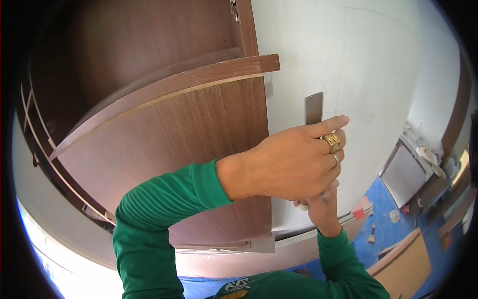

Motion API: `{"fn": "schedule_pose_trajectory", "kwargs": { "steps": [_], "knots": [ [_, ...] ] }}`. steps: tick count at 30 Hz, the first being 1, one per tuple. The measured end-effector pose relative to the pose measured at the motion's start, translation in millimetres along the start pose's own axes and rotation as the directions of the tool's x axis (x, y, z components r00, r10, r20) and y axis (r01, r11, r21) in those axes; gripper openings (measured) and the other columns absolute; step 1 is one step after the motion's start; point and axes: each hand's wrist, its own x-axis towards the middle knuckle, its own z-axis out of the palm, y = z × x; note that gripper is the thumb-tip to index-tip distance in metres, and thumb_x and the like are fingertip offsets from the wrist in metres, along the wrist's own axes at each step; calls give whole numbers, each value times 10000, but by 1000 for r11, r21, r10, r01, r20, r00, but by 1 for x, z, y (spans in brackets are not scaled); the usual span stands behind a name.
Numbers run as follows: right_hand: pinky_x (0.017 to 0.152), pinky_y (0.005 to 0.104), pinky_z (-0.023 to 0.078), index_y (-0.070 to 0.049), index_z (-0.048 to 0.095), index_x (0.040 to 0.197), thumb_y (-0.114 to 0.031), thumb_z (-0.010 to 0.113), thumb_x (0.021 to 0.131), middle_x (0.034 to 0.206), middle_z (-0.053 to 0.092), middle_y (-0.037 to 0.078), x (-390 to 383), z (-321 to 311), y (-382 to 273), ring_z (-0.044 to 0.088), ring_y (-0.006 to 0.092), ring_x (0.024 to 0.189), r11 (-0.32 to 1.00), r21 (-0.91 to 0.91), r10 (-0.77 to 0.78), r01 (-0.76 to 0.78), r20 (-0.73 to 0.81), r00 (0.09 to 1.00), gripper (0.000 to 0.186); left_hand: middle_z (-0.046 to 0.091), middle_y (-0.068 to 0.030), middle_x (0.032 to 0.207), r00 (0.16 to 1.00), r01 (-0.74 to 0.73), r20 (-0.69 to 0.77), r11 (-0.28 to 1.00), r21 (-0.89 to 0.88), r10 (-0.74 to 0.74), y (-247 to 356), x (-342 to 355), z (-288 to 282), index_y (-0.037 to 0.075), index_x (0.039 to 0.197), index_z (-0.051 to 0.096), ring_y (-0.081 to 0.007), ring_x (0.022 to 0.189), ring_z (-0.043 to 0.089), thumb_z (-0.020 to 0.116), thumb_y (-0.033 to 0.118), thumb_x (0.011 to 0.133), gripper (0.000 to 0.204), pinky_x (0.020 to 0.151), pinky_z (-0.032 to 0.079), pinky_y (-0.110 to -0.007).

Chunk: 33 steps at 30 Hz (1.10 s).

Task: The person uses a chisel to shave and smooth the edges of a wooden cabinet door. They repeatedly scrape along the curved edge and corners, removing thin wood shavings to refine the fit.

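Where the head view takes in the hands, one metal scraper (313,108): flat grey blade, squared end, pointing up before a white wall (368,74), to the right of a wood-grain cabinet panel (214,129). Contact with the wall: cannot be told. Handle: concealed; material and length unknown.

Left hand (291,162): one, back outward, fingers curled closed about the scraper by all appearance, index finger lying across the base of the blade; wears a broad gold-coloured ring (332,142) and a slim silver-coloured ring (336,160). Right hand (322,212): one, just below the left and partly covered by it; its finger spread and any load cannot be told.

Handling, by judgement: light; blade thin, stiff lengthwise, probably with a little spring across the flat; hardly fragile, smooth-faced, apt to mark soft surfaces at its corners. Advised hold: the handle, close up to the blade, one finger braced on the flat, clear of the end edge.

Surroundings: one brown wooden rail (269,63), above the cabinet panel; one blue floor sheet (383,197), lower right; one paintbrush (372,234), lying on the sheet; one grey-faced unit (404,174), far right.
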Motion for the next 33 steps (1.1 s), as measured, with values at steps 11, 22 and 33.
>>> {"fn": "schedule_pose_trajectory", "kwargs": {
  "steps": [11,22,33],
  "knots": [
    [620,335,504,18,656,1210,-93,643,1151,831,656,30,72,-34,-53,608,123,678,980,-104,198,-169,446,873,127,576,-19,660,912,375,79,896,237,-403,-13,9,5,67,800,707,-238,641,628,902,352,883,355,673,531,-379],
    [639,357,504,41,613,1388,-208,588,1197,769,612,44,70,-28,-72,606,140,669,950,68,219,-306,555,802,315,522,-18,634,856,448,205,878,169,-475,-16,29,-17,58,832,738,-235,590,574,886,347,955,347,644,470,-393],
    [612,345,486,29,610,1385,-239,596,1203,730,592,23,64,-2,-70,582,124,639,939,127,220,-319,491,843,325,546,7,598,844,437,273,887,149,-462,-24,21,-33,70,828,756,-218,561,564,897,404,956,384,628,465,-380]
  ]
}}
